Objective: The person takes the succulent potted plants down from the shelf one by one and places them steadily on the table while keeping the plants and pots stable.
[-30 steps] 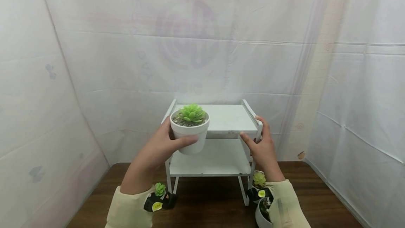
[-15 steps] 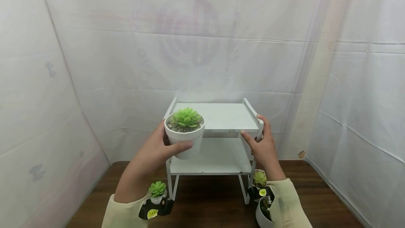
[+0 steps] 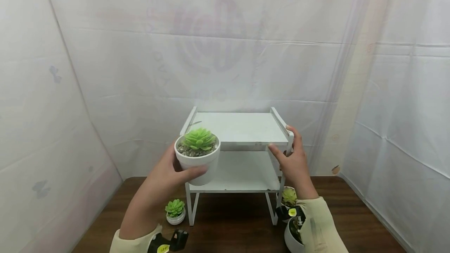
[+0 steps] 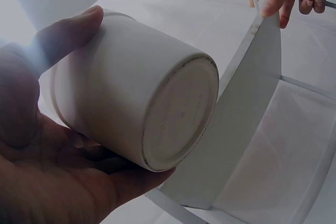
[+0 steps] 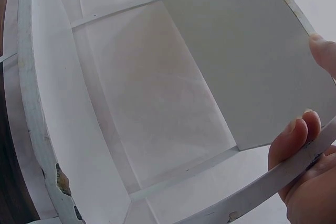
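A white pot with a bright green succulent and gravel is held by my left hand, in front of the left side of a white two-tier shelf. In the left wrist view the thumb and fingers curl round the pot, whose base faces the camera. My right hand grips the shelf's right front upright near the top. The right wrist view shows fingertips wrapped round that white frame bar, with the thumb on the board's edge.
A small potted succulent stands on the brown table by the shelf's left leg. Two more potted plants, one yellowish-green and one in a round white pot, stand near the right leg, partly behind the right wrist. White sheeting surrounds the table.
My left hand has drawn the potted succulent down, left and nearer, off the shelf's top front edge. The small plant at left has come into fuller view. My right hand keeps its grip.
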The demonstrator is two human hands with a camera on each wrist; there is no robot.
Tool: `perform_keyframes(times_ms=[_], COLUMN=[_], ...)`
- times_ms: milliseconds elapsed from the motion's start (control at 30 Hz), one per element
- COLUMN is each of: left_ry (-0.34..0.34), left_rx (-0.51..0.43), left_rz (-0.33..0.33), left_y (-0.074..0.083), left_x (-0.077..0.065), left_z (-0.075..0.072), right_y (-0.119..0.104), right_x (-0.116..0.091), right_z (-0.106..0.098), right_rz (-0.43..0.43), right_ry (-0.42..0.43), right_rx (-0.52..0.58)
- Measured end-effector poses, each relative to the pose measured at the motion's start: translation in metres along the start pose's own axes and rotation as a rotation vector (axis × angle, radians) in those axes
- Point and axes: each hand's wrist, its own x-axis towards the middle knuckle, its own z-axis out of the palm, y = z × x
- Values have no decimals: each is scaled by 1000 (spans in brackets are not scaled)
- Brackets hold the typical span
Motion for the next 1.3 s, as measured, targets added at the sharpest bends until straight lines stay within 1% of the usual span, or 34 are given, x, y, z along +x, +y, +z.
perform_keyframes(times_ms=[267,367,500,600,733,867,1133,1300], left_ry=[-5,-5,6,13,18,33,68,110], left_rx=[-54,-50,-32,-31,-23,-24,-35,-35], left_rz=[35,53,46,28,27,-3,-64,-118], left_y=[-11,-14,-16,-18,-21,-24,-29,-33], left_x=[-12,-15,-20,-22,-26,-28,-34,-40], left_z=[-1,-2,-2,-1,0,1,0,1], right_y=[1,1,1,2,3,2,4,4], right_x=[-1,-1,-1,0,-1,-2,0,0], right_z=[-2,-2,-2,-2,-2,-3,-2,-2], right_rz=[-4,-7,-18,-22,-19,-16,-29,-34], right_ry=[10,12,18,22,23,16,27,29], right_rx=[1,0,-7,-15,-15,-6,-4,-5])
